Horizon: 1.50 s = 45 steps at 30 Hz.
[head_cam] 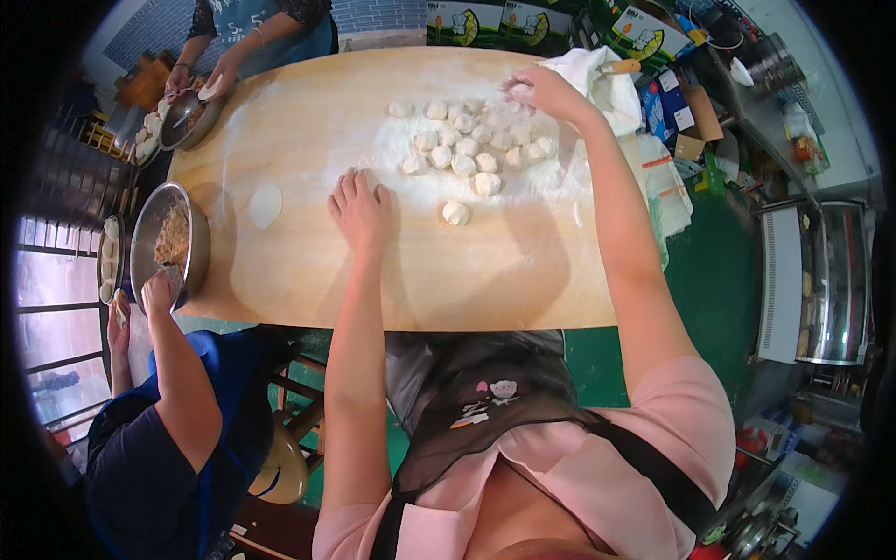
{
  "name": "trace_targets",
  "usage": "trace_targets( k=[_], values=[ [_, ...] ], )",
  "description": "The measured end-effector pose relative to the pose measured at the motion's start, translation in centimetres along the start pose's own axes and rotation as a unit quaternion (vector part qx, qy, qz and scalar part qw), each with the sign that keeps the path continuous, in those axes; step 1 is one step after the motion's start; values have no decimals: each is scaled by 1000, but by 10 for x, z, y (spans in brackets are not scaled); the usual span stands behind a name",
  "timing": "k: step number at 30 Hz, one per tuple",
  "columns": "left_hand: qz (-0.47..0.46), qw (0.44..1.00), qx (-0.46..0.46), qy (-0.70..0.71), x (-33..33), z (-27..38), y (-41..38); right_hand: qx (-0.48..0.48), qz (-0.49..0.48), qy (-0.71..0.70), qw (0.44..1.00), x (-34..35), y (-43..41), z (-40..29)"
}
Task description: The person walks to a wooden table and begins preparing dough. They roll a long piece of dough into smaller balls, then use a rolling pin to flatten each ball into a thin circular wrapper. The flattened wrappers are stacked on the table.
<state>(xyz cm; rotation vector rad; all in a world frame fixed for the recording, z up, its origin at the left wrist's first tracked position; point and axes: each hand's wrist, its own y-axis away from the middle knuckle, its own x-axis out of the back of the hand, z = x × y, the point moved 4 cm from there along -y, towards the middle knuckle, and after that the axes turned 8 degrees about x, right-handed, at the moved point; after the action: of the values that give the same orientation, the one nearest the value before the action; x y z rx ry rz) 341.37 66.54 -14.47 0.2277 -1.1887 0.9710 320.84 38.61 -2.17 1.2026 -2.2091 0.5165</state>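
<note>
My left hand [360,208] rests palm down on the floured wooden tabletop [448,280], its fingers slightly apart and nothing visible in it. To its right lie several small floured dough balls [464,165], grouped on a patch of loose white flour [392,150]. One dough ball [456,213] sits apart, nearer to me. My right hand [549,92] reaches to the far right edge of the group. Its fingers are curled and dusted with flour; something pale shows under them, but I cannot tell if they grip it. A flat round dough wrapper [266,206] lies left of my left hand.
A white cloth [609,91] with a wooden-handled tool [621,66] lies at the far right corner. At the left, a co-worker's hand [158,290] works in a steel bowl of filling [171,241]. Another person's hands [222,73] hold a wrapper above a smaller bowl [189,124].
</note>
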Motion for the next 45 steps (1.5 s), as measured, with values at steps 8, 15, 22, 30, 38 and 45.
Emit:
trace_targets(
  k=[8, 15, 22, 30, 38, 45],
  values=[
    [-17, 995, 43, 88, -5, -8, -6, -244, 45, 311, 917, -129, -22, 41],
    [-52, 989, -21, 134, -10, -18, -9, 87, -62, 299, 948, -244, 90, -75],
    [-97, 960, -211, 155, -7, 61, 45, -78, 31, 392, 916, -107, 134, 18],
    [-156, 940, -301, -36, -44, 134, -38, -180, 120, 353, 910, -111, 27, 37],
    [-179, 964, -135, 145, -7, 2, -13, 67, -39, 250, 965, -195, 81, -57],
    [-177, 950, -223, 126, 13, 95, 69, -47, 73, 388, 917, -105, 118, 38]
  ],
)
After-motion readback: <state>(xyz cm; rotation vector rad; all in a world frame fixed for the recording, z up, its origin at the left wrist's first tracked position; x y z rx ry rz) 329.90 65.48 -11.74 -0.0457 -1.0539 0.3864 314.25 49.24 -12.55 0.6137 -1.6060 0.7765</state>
